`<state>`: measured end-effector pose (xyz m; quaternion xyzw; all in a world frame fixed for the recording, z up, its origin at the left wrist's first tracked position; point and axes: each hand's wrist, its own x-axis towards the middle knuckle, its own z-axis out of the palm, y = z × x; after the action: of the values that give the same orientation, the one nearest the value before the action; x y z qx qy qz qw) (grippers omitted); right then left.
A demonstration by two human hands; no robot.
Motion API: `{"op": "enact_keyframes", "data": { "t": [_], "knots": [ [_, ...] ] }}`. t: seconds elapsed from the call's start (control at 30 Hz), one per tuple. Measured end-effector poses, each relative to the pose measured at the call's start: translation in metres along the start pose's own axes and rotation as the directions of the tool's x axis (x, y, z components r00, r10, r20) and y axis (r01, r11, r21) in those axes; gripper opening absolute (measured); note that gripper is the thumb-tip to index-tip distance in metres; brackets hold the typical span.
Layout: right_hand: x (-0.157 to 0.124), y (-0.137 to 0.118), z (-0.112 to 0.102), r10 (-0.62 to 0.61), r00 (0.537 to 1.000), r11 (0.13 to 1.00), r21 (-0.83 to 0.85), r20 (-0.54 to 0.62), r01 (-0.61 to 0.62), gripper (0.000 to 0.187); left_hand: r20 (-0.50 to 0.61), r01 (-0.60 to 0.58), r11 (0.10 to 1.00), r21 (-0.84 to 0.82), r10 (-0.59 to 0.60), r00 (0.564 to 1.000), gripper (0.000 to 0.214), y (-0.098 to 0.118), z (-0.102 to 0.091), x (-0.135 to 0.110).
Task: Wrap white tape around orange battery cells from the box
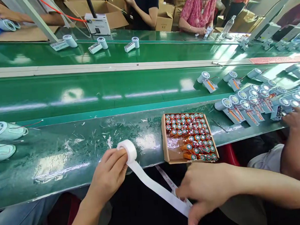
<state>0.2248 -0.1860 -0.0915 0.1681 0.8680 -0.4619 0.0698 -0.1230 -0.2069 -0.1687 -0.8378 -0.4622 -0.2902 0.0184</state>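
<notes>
White tape is being drawn off a small tape roll (127,150), which is held at the near edge of the green tabletop (67,156), just left of a cardboard tray (165,141). The roll is pinned by the left hand (109,175), fingers curled around its near side, so that it stays put while the strip (155,187) is pulled out taut, down and to the right. The free end is clamped by the right hand (205,189), fingers closed together on it below the tabletop's edge. A second, narrower printed strip (168,181) hangs near it. The tray, filled with orange-and-teal cylindrical cells (190,134), is placed within easy reach. Farther right, white cylindrical units (241,103) are lined up, touched by another person's hand (298,121).
</notes>
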Motion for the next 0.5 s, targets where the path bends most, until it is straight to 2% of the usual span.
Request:
{"op": "enact_keyframes", "data": {
  "t": [0.03,0.07,0.13,0.17,0.2,0.27,0.33,0.37,0.4,0.5],
  "knots": [
    [-0.005,0.004,-0.004,0.057,0.992,0.998,-0.033,-0.117,-0.062,0.037,-0.060,0.061,0.998,-0.003,-0.061,0.996,0.024,0.000,-0.002,-0.002],
    [-0.008,0.009,-0.010,0.116,0.957,0.988,-0.070,-0.267,-0.139,0.035,-0.132,0.111,0.994,-0.007,-0.111,0.985,0.025,0.001,-0.005,-0.001],
    [-0.010,0.023,-0.023,0.150,0.820,0.928,-0.208,-0.553,-0.310,0.026,-0.281,0.155,0.988,-0.017,-0.153,0.947,0.032,0.001,-0.012,0.004],
    [-0.008,0.031,-0.028,0.120,0.763,0.870,-0.303,-0.635,-0.389,0.021,-0.341,0.152,0.988,-0.026,-0.151,0.928,0.035,0.002,-0.015,0.008],
    [-0.005,0.038,-0.031,0.083,0.738,0.801,-0.396,-0.669,-0.449,0.017,-0.372,0.136,0.990,-0.041,-0.142,0.917,0.036,0.004,-0.017,0.013],
    [0.004,0.050,-0.029,0.051,0.741,0.663,-0.532,-0.669,-0.526,0.012,-0.348,0.099,0.991,-0.087,-0.124,0.929,0.033,0.011,-0.016,0.024],
    [0.012,0.056,-0.022,0.046,0.736,0.570,-0.588,-0.675,-0.574,0.006,-0.245,0.071,0.990,-0.123,-0.100,0.964,0.028,0.023,-0.010,0.032],
    [0.015,0.058,-0.017,0.035,0.736,0.557,-0.599,-0.676,-0.576,0.002,-0.189,0.046,0.991,-0.125,-0.070,0.980,0.026,0.029,-0.005,0.035],
    [0.016,0.059,-0.013,0.018,0.743,0.568,-0.605,-0.668,-0.558,0.006,-0.140,0.015,0.992,-0.126,-0.032,0.990,0.025,0.035,0.000,0.036],
    [0.015,0.061,-0.009,-0.020,0.791,0.642,-0.614,-0.612,-0.459,0.017,-0.036,-0.063,0.983,-0.175,0.057,0.998,0.024,0.050,0.016,0.038]
  ]
}}
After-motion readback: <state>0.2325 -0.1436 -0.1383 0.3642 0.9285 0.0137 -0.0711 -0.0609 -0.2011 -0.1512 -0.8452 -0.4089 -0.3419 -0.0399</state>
